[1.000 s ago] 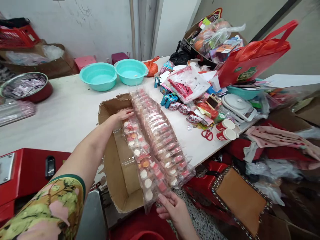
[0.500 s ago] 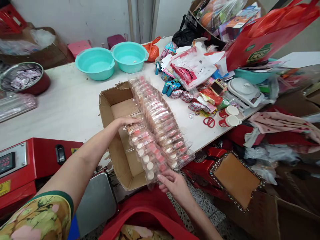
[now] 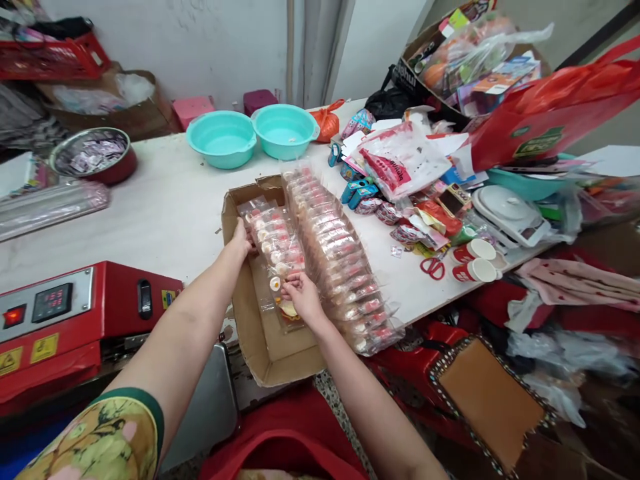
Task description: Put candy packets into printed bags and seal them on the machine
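Observation:
An open cardboard box (image 3: 295, 363) stands on the table near its front edge. My left hand (image 3: 243, 240) is at the box's left side, its fingers round the upper left edge of a row of clear packets (image 3: 275, 233) lying inside. With fingers pinched together, my right hand (image 3: 303, 293) holds the lower end of that row, by a packet with a white and yellow round piece. A second, longer row of overlapping packets (image 3: 337, 250) with pink and pale contents fills the box's right side, beside the first row.
Two turquoise basins (image 3: 223, 143) stand behind the box. To the left are a metal bowl of sachets (image 3: 97, 157) and a red machine (image 3: 125, 300). Rightward lie red scissors (image 3: 433, 268), paper cups (image 3: 475, 270), a white scale (image 3: 510, 213) and piled bags. A brown-seated chair (image 3: 490, 400) is lower right.
The shorter row of packets has moved left and down into the box. My left hand has shifted to its left edge, my right hand up and inward. The view has swung slightly left.

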A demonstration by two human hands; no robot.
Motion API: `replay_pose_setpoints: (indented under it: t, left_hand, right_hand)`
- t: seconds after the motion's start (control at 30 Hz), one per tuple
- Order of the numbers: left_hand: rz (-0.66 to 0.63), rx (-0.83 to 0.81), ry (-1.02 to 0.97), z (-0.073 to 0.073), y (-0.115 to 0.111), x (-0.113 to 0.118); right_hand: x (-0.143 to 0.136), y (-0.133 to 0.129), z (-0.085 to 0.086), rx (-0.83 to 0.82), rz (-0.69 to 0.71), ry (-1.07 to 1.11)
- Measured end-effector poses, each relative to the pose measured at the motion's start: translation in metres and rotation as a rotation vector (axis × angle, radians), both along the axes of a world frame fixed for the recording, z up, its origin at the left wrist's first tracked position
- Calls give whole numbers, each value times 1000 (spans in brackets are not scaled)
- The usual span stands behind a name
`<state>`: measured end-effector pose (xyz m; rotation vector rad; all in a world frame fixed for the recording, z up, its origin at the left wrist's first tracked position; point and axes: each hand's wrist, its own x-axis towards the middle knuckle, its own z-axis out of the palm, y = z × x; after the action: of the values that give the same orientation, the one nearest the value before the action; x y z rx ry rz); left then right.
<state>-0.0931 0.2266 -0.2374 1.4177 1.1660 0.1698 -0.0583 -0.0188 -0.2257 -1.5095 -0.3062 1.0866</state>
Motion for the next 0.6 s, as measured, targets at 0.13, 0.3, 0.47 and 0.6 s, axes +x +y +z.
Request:
replay_pose_setpoints:
  t: [0.13, 0.3, 0.47, 0.6]
  left_hand:
    - [249, -150, -49, 5, -16, -6]
    - [385, -256, -94, 17, -97, -48]
    - [392, -302, -115, -1, -199, -61]
    - [432, -264, -197, -7, -215, -58]
  right_hand:
    - [7, 13, -13, 35, -21, 45]
    - [13, -5, -16, 5, -51, 9]
    - [12, -14, -22, -43, -80, -68]
    - [9, -30, -1, -47, 0, -256]
